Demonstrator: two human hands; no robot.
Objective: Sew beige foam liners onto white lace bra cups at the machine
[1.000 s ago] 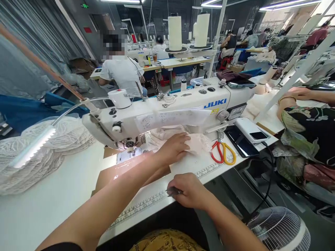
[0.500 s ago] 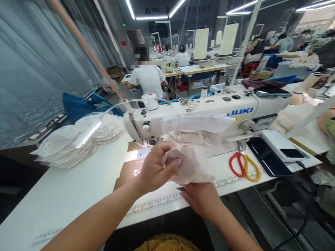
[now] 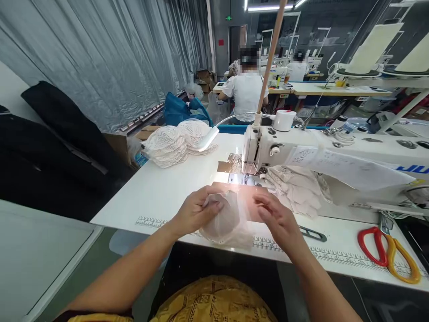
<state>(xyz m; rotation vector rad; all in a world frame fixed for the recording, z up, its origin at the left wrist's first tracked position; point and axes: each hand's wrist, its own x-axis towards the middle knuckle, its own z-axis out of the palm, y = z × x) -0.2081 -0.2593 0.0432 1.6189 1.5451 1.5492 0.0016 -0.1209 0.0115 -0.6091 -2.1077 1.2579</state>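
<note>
My left hand (image 3: 201, 210) pinches a pale, sheer cup-shaped fabric piece (image 3: 223, 219) between thumb and fingers, above the table's front edge. To the right of that piece is my right hand (image 3: 276, 217), fingers apart and slightly curled, holding nothing that I can see. A dark slotted hand tool (image 3: 313, 233) lies on the table, partly hidden behind my right wrist. Beyond both hands stands a white sewing machine (image 3: 264, 147), its lamp lighting the needle area. Crumpled beige fabric (image 3: 295, 188) lies under the machine's arm.
Stacked lace cups (image 3: 170, 145) lie on the table's far left, beside the lamp head (image 3: 208, 139). Scissors with red and yellow handles (image 3: 389, 250) rest at right. A ruler strip (image 3: 335, 258) follows the front edge. A person in white (image 3: 246, 94) sits ahead.
The view has swung left. My right hand has come up from below the fabric and opened beside it. The slotted tool now shows on the table. My left hand keeps its pinch on the fabric.
</note>
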